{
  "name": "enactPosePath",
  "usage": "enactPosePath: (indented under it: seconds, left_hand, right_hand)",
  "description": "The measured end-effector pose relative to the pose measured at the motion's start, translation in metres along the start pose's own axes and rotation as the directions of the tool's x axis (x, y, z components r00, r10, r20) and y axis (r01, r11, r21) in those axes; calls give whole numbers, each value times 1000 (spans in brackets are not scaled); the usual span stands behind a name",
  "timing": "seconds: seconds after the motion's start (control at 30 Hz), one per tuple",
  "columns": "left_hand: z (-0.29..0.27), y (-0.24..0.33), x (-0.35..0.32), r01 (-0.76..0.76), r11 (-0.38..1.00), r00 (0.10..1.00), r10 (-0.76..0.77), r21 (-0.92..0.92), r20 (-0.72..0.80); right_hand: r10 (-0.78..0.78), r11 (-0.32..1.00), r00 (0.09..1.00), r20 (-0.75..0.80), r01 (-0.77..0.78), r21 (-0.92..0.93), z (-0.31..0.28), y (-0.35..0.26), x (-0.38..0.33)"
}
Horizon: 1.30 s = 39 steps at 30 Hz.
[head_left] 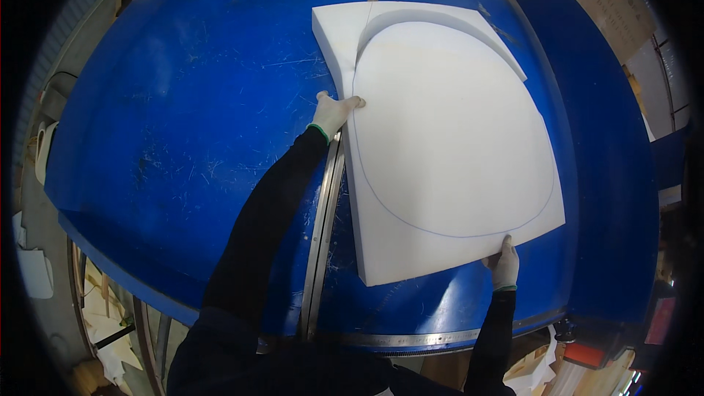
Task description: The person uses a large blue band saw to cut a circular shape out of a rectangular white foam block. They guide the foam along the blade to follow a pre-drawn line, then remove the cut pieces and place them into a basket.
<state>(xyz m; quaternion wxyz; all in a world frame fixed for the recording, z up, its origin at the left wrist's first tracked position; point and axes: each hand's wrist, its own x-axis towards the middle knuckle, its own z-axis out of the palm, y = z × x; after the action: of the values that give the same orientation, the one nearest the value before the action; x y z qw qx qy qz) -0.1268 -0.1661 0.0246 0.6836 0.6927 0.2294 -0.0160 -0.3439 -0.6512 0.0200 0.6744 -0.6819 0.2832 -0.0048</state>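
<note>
A thick white foam block (447, 139) lies on the blue table, with a rounded outline drawn in thin blue line on its top face. Along the far side a curved gap follows that outline and parts an outer strip of foam (341, 29) from the rounded middle. A thin dark line, perhaps a blade or wire, runs by the gap's left end. My left hand (336, 112), in a pale glove, grips the block's left edge, thumb on top. At the near right edge my gloved right hand (503, 264) holds the foam, thumb on top; its other fingers are partly hidden.
The scuffed blue table (169, 103) is crossed by a metal rail (320, 238) from near to far. Another metal strip (433, 339) edges its near side. Foam scraps (117, 359) lie below at left. A cardboard box (605, 0) stands at far right.
</note>
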Motion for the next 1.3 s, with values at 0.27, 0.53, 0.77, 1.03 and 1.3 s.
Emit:
enactPosePath:
  seconds: [0.27, 0.53, 0.77, 1.03, 1.3]
  left_hand:
    - [-9, 3, -101, 84, 955, 982, -129, 286, 140]
    - [2, -32, -107, -14, 968, 999, 26, 251, -46]
    - [4, -23, -107, 14, 974, 1000, -9, 228, -22]
    - [3, -30, -90, 14, 983, 998, -2, 183, -70]
    - [2, -30, -75, 27, 983, 995, -10, 181, -95]
  right_hand:
    - [175, 976, 937, -304, -206, -71, -50, -21, 31]
    - [9, 984, 998, -61, 2, 179, -49, 6, 71]
    - [8, 989, 999, -39, -2, 147, -50, 6, 62]
    - [-15, 992, 999, -44, 21, 125, -35, 3, 48]
    - [-16, 989, 995, -95, 30, 146, -18, 2, 37]
